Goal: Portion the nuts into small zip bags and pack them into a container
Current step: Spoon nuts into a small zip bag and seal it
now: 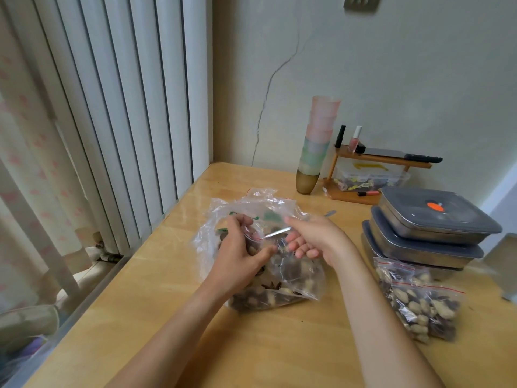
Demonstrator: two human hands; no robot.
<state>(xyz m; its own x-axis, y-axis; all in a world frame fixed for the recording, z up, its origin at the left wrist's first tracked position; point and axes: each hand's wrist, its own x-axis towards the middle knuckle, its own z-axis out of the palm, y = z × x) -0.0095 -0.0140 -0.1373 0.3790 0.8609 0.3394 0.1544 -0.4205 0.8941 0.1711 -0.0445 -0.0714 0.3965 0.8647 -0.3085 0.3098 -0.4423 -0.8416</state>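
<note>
The left hand [240,256] pinches the mouth of a small zip bag [296,273] held over the big nut bag [251,217], its opening facing up and toward the right hand [310,239], which hovers just beside that mouth with fingers loosely curled around a thin metal spoon handle [277,232]; whether it carries nuts I cannot tell. To the right of the big nut bag lie two filled zip bags [419,301], and beyond them the stacked lidded containers [430,228], nothing standing between.
</note>
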